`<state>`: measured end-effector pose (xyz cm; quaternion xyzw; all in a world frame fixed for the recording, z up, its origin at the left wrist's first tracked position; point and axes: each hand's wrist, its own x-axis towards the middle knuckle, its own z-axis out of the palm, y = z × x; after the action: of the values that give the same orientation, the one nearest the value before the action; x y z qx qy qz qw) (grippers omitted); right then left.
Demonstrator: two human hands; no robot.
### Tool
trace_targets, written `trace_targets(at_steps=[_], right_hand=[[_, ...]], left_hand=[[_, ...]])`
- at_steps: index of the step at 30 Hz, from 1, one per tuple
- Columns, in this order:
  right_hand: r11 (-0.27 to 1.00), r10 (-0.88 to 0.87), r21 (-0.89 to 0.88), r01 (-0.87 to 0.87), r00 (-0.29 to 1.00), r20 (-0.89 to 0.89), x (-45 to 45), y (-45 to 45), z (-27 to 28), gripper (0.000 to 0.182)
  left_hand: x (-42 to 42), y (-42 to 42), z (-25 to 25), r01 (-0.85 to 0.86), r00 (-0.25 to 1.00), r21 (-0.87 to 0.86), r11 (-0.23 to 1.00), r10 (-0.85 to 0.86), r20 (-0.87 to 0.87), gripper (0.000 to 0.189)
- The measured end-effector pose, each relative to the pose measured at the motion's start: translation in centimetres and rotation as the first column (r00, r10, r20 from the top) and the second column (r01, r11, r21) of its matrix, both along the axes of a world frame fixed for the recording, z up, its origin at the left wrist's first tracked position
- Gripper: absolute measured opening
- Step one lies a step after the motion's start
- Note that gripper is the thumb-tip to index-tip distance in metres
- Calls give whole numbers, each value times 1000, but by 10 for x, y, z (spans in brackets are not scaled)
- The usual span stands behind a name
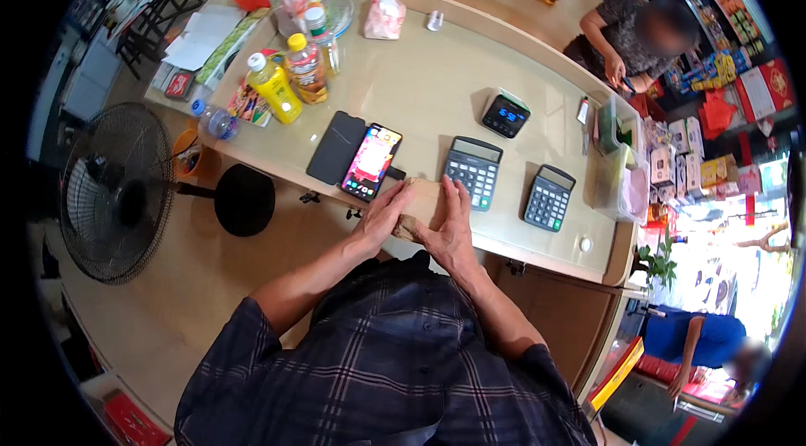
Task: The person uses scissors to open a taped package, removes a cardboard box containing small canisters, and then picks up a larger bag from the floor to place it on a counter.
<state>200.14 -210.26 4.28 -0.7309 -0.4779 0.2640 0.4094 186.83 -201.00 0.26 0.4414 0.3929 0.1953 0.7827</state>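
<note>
Between both palms I hold a small brown cardboard box [424, 199] at the counter's front edge; its near end looks crumpled or torn. My left hand [385, 217] presses its left side, and my right hand [451, 233] grips its right side. Just left of the box lies a lit smartphone [371, 161] in an opened black flip case [337, 148]. A small black object [395, 173] lies beside the phone. Close to my right fingertips is a desk calculator [473, 172]. Farther right lies a second calculator [550, 197].
A digital clock [505, 113] stands behind the calculators. Bottles, including a yellow one [275, 88], stand on the counter's left; a tissue pack [385, 14] is at the back. Clear plastic bins [620, 184] line the right end. A fan [116, 194] stands left. Two people are nearby at right.
</note>
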Motion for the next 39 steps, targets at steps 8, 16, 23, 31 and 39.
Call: trace_targets(at_steps=[8,16,23,31,39], right_hand=[[976,212,20,-217,967,141,8,-6,-14,90],[988,141,3,-152,906,-399,11,4,-21,86],[991,18,-90,-98,769,-639,32,-2,9,72],[982,177,127,-136,893,-413,17,-55,58,70],[856,434,240,-458,889,146,45,-75,70,46]], left_hand=[[-39,-20,6,140,984,341,929,-170,60,100],[-41,12,-15,374,909,814,445,-349,-227,136],[-8,32,14,342,907,885,316,-357,-223,120],[-17,30,115,534,745,752,386,-635,-204,104],[-6,14,109,719,576,603,344,-782,-240,101]])
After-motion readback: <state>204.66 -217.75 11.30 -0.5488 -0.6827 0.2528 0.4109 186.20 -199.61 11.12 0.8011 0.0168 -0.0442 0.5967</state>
